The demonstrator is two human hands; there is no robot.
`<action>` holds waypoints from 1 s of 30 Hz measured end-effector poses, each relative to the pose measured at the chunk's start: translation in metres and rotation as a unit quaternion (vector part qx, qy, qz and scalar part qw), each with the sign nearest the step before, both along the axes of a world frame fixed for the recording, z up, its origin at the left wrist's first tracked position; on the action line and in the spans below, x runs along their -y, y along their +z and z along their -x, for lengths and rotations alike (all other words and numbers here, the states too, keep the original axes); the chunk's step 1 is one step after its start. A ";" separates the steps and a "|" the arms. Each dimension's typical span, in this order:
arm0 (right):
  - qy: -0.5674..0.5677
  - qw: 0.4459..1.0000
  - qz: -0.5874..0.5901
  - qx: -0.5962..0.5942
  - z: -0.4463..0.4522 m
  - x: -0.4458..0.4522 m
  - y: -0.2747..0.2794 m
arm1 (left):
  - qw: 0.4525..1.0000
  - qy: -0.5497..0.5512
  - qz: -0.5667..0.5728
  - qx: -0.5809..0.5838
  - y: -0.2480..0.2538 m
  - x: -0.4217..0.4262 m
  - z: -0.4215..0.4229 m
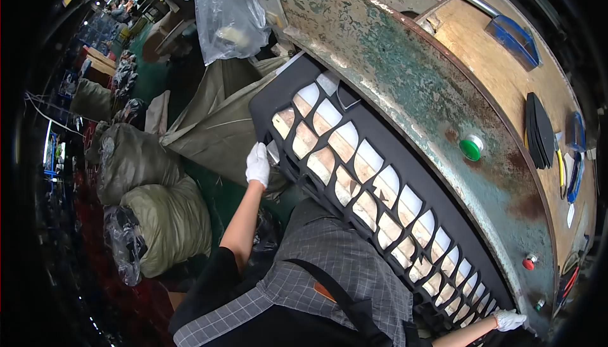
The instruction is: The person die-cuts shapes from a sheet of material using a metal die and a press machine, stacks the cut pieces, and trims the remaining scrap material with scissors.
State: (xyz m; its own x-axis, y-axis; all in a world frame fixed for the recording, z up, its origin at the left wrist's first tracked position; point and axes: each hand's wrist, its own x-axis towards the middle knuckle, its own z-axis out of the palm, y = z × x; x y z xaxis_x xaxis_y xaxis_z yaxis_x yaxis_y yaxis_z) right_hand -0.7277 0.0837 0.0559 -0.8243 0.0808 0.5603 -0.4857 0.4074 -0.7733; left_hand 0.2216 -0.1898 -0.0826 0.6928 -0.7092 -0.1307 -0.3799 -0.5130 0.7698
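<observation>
A long black sheet with rows of leaf-shaped cut-outs lies in front of the green machine. Pale, worn board shows through its openings. In a white glove, my left hand is closed at the sheet's left end, fingers curled by its near edge; the fingertips are partly hidden. At the far right end, my right hand, also gloved, pinches the sheet's corner beside the machine's edge. Strips of the cut lattice hang over the near side, close to my checked apron.
The machine front carries a green button and a red knob. Its wooden top holds a blue-handled tool, black leaf-shaped pieces and cutters. Stuffed sacks and a clear plastic bag are at left.
</observation>
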 end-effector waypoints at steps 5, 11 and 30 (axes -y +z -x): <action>-0.009 0.984 0.162 0.073 -0.048 0.057 0.031 | 0.996 -0.080 0.024 -0.020 -0.003 0.007 -0.044; -0.004 0.974 0.211 0.087 -0.035 0.092 0.025 | 0.967 -0.116 -0.106 -0.198 0.042 0.003 -0.037; -0.150 0.988 -0.032 -0.007 0.040 0.080 0.083 | 0.681 -0.570 0.425 0.173 0.269 0.109 0.325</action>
